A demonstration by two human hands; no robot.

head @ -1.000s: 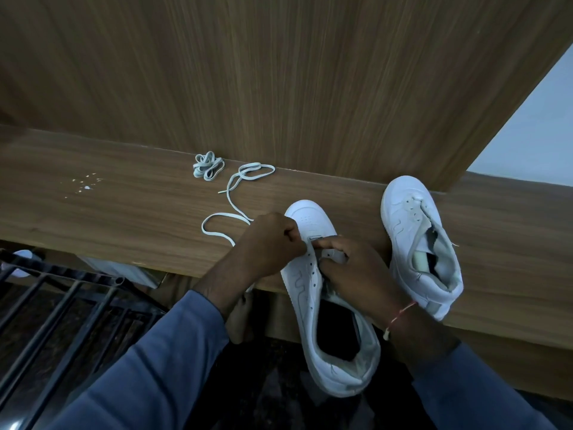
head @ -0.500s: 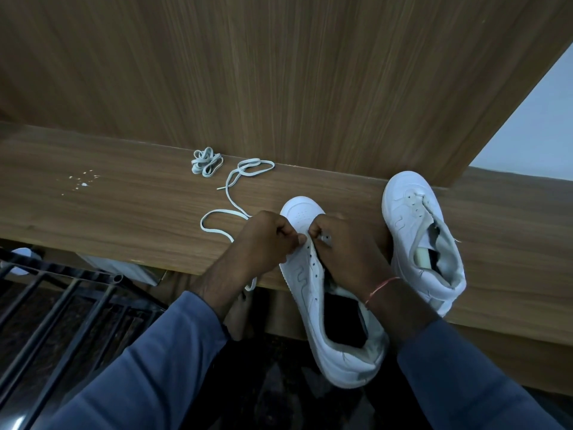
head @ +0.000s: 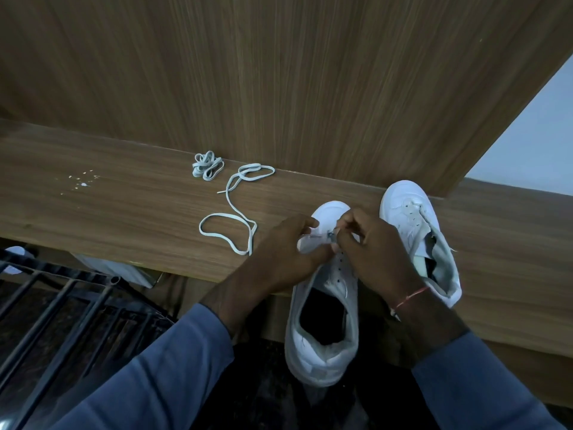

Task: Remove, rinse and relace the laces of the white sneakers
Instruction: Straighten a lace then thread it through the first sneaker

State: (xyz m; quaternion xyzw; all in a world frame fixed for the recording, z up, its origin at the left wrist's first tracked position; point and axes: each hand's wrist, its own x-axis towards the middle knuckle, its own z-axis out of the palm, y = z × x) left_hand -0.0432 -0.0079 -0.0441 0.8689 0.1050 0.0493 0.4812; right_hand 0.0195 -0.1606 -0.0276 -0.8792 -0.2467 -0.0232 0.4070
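Lower centre, a sneaker (head: 322,305) lies toe-away, its heel overhanging the ledge (head: 124,212). Over its front eyelets the left hand (head: 285,246) pinches the sneaker's side flap, and the right hand (head: 372,246), fingers curled, pinches the tip of a lace (head: 229,218) that loops away left. A second sneaker (head: 415,231) lies just right. A bundled lace (head: 207,165) sits upper centre-left against the panel.

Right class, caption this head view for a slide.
Left hand feeds a lace into the near white sneaker that the right hand pinches.
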